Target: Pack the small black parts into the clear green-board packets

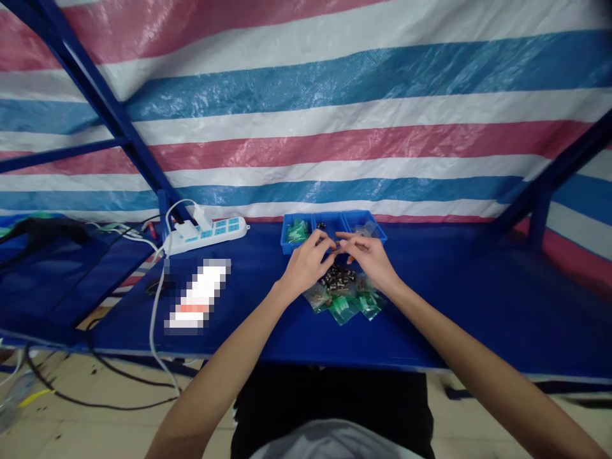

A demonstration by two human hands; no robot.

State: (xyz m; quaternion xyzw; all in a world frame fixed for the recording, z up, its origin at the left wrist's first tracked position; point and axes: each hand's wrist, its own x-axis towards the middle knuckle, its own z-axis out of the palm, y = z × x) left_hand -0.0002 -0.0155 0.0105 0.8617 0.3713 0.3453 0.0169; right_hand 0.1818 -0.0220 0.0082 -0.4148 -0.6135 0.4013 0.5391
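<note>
My left hand and my right hand meet fingertip to fingertip above the blue table, pinching something too small to make out between them. Just below the hands lies a heap of small dark parts among clear and green little bags. Behind the hands stands a blue tray with three compartments; the left one holds green pieces, the others hold small items I cannot identify.
A white power strip with plugs and cables lies at the back left. A blurred white object rests left of the hands. A striped tarp and blue metal frame bars close off the back.
</note>
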